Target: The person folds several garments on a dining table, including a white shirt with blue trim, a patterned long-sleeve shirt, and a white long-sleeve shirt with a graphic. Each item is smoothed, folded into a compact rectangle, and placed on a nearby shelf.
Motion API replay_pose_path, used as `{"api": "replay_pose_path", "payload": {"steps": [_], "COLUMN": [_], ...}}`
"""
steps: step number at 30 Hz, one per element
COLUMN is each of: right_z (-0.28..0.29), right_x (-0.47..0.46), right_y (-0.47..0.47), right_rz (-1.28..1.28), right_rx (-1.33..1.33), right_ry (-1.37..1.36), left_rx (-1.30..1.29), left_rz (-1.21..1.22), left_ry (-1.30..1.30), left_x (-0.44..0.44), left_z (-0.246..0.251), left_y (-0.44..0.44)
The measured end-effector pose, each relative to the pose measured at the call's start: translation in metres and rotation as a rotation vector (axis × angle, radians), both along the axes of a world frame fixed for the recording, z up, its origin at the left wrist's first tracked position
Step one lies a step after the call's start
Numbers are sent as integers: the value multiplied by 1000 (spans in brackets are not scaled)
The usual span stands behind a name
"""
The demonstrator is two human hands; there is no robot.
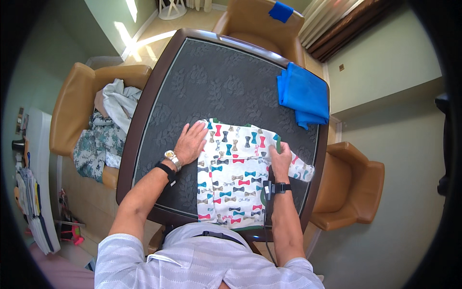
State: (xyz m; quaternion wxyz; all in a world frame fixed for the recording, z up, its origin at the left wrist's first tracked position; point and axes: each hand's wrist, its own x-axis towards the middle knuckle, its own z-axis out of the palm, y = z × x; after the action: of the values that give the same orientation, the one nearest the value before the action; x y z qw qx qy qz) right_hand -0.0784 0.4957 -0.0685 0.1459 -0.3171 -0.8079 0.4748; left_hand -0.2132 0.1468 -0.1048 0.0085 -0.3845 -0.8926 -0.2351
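A small white garment [236,177] printed with bow ties lies on the dark table in front of me, its lower edge close to my waist. Green trim shows at its neck and hem. Its left side is folded inward, while one sleeve [302,169] sticks out to the right. My left hand [190,142] rests flat on its upper left edge, fingers extended. At the upper right edge, my right hand [281,159] pinches the garment's green-trimmed edge between thumb and fingers.
Folded blue cloth [305,95] lies at the table's right edge. Tan armchairs stand at the left [72,108], right [355,188] and far end [263,21]. Clothes [104,133] are heaped on the left one. A cable [266,234] hangs from my right wrist device.
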Motion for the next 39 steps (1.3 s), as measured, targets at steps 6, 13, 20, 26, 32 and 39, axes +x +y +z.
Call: {"api": "replay_pose_path", "payload": {"steps": [6, 13, 20, 26, 32, 39], "right_z": [74, 43, 26, 36, 36, 36], "right_x": [34, 76, 84, 87, 86, 93], "right_y": [-84, -159, -165, -169, -170, -167], "right_rz": [456, 927, 993, 1030, 1031, 1067], "right_rx": [63, 163, 234, 262, 279, 277], "right_ry": [201, 29, -30, -102, -130, -112], "left_rx": [33, 33, 64, 287, 74, -91], "left_rz": [-14, 25, 40, 225, -147, 16], "left_ry": [-8, -61, -90, -128, 21, 0], "left_x": [-17, -24, -26, -16, 41, 30], "left_z": [-2, -4, -9, 7, 27, 6], "left_y": [-6, -4, -4, -3, 2, 2]}}
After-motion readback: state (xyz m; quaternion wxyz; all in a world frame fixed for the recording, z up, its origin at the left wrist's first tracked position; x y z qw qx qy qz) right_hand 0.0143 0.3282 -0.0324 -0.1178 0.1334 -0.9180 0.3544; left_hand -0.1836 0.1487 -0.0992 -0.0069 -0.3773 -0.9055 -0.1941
